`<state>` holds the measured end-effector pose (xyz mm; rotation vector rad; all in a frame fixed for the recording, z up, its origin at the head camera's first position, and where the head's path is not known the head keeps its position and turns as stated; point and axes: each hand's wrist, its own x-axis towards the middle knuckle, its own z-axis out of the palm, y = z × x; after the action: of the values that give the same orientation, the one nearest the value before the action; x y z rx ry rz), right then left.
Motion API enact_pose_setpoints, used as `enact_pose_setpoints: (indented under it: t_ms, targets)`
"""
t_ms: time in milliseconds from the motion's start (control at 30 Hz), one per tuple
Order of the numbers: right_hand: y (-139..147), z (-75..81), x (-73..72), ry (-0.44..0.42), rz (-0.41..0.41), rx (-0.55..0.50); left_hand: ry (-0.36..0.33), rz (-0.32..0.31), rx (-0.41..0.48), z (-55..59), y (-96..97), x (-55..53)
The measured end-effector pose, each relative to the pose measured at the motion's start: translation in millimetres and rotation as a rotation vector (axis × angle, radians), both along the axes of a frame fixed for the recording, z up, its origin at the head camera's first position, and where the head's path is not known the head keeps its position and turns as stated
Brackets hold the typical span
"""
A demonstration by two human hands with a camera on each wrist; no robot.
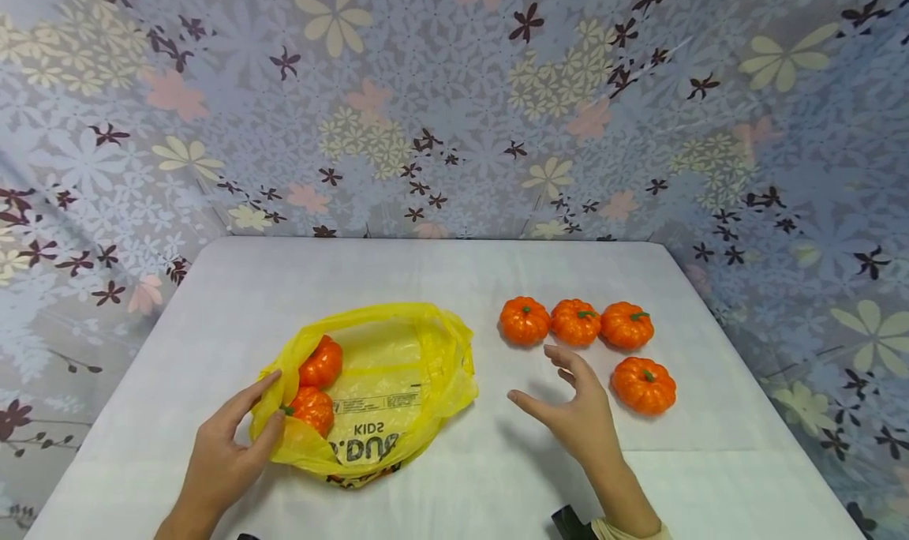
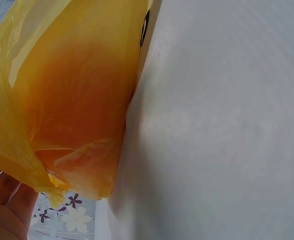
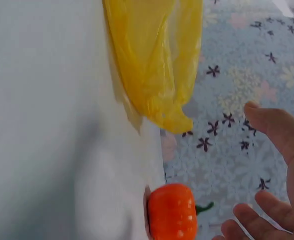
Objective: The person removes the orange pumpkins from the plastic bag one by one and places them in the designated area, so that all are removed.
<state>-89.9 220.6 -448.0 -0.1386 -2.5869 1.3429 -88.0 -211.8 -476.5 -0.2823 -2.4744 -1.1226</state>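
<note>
L hand (image 1: 223, 449) pinching yellow bag (image 1: 383, 350) at rim; R hand (image 1: 575, 418) spread, empty; pumpkins (image 1: 576, 323) prob light, stiff, slick, grip ribbed sides; bag floppy

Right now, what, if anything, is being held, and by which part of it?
The left hand holds the yellow bag by the left side of its rim; the right hand holds nothing.

1 pale beige sleeve (image 1: 630, 531) shows beside an angular black wrist camera (image 1: 572, 524).
</note>
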Motion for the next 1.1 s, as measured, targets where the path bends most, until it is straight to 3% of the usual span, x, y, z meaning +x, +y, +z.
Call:
enact_pose_setpoints:
  t_ms: [367, 633, 833, 1100]
  targets:
    - [-41, -6.9, -7.3, 0.015, 0.119, -0.031, 0.012, -0.008, 0.024, -0.8, 2.2, 0.1]
    - [-86, -9.5, -14.5, 0.007, 0.269, -0.051, 0.012, 0.004, 0.006, -0.9, 0.7, -0.6]
    - [-114, -6.0, -24.7, -0.045, 0.363, -0.050, 0.010, 0.004, 0.002, 0.0, 0.2, 0.6]
    - [-142, 5.4, -32.3, -0.041, 0.478, -0.062, 0.007, -0.005, 0.013, 0.7, -0.4, 1.1]
